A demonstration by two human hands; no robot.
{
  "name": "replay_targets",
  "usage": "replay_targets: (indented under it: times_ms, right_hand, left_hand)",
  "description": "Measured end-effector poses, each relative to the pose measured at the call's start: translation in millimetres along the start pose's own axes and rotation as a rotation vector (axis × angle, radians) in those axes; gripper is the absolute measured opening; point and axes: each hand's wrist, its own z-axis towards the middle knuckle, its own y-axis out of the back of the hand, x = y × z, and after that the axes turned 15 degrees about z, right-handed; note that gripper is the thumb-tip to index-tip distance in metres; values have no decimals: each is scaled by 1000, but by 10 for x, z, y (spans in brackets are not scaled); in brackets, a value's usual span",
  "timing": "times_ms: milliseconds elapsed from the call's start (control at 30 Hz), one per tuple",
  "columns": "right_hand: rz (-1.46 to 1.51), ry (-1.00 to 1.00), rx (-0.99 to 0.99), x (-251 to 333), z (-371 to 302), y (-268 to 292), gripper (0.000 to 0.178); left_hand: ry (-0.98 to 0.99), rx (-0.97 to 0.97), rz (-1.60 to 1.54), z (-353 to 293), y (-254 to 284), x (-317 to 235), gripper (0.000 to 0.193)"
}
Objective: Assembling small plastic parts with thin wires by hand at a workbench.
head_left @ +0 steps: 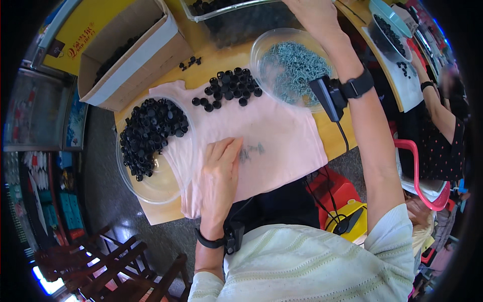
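Note:
My left hand [220, 168] rests on the pink cloth [271, 176], its fingers pressed together and bent over. Anything in them is hidden. Just beside those fingertips lies a small group of screws [253, 150]. My right hand [317, 17] reaches to the far edge of the view, by the clear bin [201, 17] of black parts; its fingers are cut off. Under the right forearm stands a round clear tub [255, 60] heaped with greenish-grey screws [292, 68]. Loose black caps [231, 86] are spread on the cloth's far part.
At the left, another round clear tub [173, 194] holds many black caps [151, 133]. A cardboard box [146, 63] with black parts stands behind it. A few black pieces [190, 63] lie near the box. Another person's arm [436, 105] and a bowl [390, 38] are at the right.

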Motion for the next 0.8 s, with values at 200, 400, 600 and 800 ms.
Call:
replay_targets:
  times_ms: [200, 400, 600, 800]
  right_hand:
    - [405, -120, 156, 572, -614, 418, 26]
    - [909, -370, 384, 1141, -1719, 649, 16]
    - [1074, -500, 352, 1393, -2122, 753, 14]
    - [1130, -480, 290, 1459, -2275, 854, 18]
  left_hand:
    - [52, -2, -50, -74, -39, 110, 19]
    - [282, -54, -469, -197, -51, 34, 17]
    - [361, 2, -1255, -482, -32, -138, 26]
    - [488, 74, -1478, -643, -91, -240, 20]
